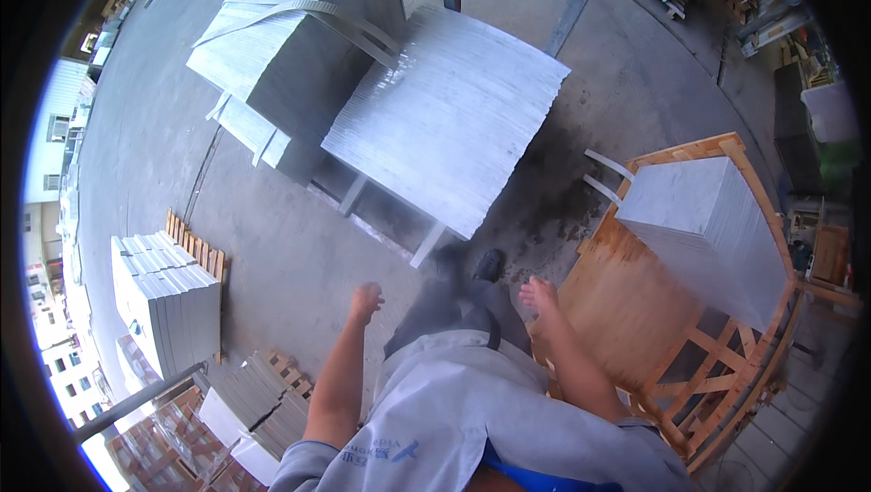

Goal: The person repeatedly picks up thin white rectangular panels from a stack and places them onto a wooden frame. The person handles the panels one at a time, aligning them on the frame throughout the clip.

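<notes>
Both my arms hang at my sides as I stand on the concrete floor. My left hand [366,301] is loosely curled with its fingers a little apart, and nothing shows in it. On the other side my right hand [539,294] is also empty, its fingers slightly bent and apart, with the wooden crate [626,306] nearest to it. Just ahead of my feet stands a stack of pale grey stone slabs [463,102] on light bars. Neither hand touches the slabs.
A second tall slab stack [281,29] with a strap [318,9] stands beyond at the left. Inside the crate at the right is a block of slabs [689,220]. Pallets with stacked white slabs [172,301] and grey slabs [259,401] stand at the left.
</notes>
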Action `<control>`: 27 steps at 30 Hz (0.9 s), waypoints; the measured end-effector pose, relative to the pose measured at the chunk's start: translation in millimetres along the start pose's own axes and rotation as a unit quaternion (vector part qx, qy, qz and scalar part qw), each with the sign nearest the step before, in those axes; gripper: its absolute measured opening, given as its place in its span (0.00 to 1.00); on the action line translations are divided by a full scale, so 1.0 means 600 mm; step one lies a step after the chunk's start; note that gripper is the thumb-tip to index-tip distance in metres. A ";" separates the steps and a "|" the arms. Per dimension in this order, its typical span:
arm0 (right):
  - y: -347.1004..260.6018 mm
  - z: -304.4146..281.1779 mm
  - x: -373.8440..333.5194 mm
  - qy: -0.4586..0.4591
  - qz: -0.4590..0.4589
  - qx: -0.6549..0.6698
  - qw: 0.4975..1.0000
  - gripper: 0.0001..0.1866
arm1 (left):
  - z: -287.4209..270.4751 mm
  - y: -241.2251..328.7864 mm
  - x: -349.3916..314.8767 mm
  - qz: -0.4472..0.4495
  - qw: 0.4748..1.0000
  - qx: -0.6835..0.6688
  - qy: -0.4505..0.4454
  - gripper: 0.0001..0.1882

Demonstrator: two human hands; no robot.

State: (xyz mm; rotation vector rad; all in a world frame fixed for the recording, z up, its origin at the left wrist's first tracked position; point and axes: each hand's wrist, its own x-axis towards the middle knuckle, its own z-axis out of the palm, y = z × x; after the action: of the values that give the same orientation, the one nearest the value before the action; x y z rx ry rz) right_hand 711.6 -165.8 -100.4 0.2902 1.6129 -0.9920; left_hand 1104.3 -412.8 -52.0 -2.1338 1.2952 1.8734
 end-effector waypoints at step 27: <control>0.024 0.349 0.132 0.148 -0.028 0.039 0.988 0.23 | -0.279 0.219 0.466 0.100 0.985 0.141 -0.004 0.23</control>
State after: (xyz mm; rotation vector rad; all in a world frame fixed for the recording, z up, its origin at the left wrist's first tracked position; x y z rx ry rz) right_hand 840.8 -334.3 -173.3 0.4660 1.8609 -1.0956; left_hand 1145.8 -739.4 -173.4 -1.9164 1.7114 1.6356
